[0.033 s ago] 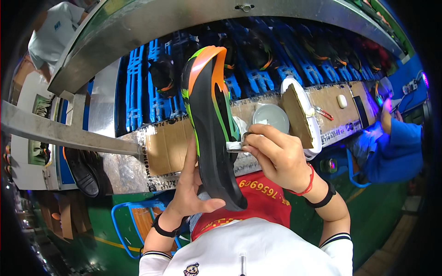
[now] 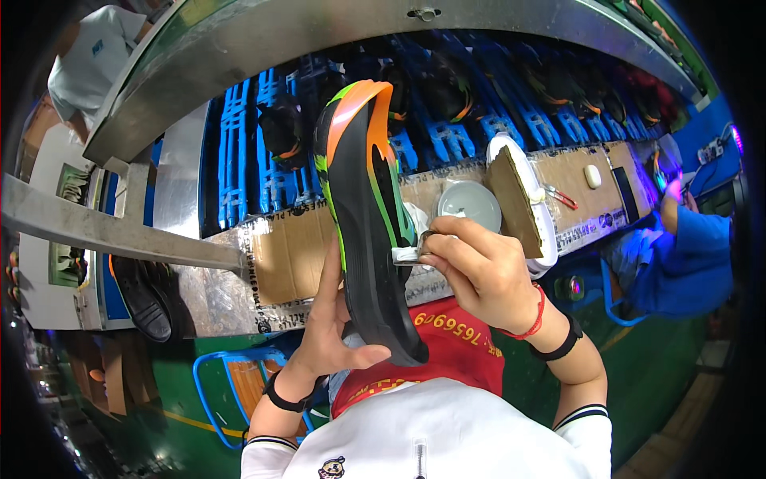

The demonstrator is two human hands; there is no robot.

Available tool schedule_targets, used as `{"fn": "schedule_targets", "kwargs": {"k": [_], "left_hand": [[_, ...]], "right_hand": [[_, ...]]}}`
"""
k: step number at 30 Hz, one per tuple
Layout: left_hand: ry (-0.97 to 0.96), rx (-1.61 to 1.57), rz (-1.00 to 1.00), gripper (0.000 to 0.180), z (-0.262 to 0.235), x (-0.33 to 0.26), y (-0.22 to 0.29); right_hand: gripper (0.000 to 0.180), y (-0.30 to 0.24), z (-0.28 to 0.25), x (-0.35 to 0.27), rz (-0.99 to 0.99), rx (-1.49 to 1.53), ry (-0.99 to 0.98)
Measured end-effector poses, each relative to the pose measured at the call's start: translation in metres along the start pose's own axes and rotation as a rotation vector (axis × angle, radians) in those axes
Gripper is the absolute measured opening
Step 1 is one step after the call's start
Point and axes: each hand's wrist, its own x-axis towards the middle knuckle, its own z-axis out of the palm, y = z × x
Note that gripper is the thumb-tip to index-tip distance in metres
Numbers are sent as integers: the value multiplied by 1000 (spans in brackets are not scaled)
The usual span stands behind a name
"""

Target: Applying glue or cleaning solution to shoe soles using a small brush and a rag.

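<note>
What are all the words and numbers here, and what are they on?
Red apron: yellow numbers and characters, partly legible; I won't copy them.
Bench tape: dark letters, partly legible; not copied either.
White shirt badge: too small to read.
Co-worker's shirt mark: too small to read.

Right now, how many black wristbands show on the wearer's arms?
2: one wristband on the left wrist, below the left hand holding the shoe part; another wristband on the right wrist, beside the red bracelet. Sleeves could hide more.
</note>
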Motion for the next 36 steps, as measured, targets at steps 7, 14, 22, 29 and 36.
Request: {"fn": "schedule_targets", "kwargs": {"k": [7, 14, 22, 29, 36], "left_hand": [[-1, -26, 44, 121, 0, 1, 0], [17, -85, 59, 121, 8, 18, 1], [-256, -146, 52, 101, 35, 73, 38], [-320, -887, 103, 69, 77, 213, 159], [-153, -49, 158, 72, 52, 138, 135]], "right_hand": [[17, -2, -6, -2, -44, 56, -132], [14, 8, -21, -13, 56, 158, -55], [4, 9, -81, -64, 533, 423, 768], [7, 10, -90, -93, 605, 449, 782], [7, 15, -75, -90, 439, 359, 661]]}}
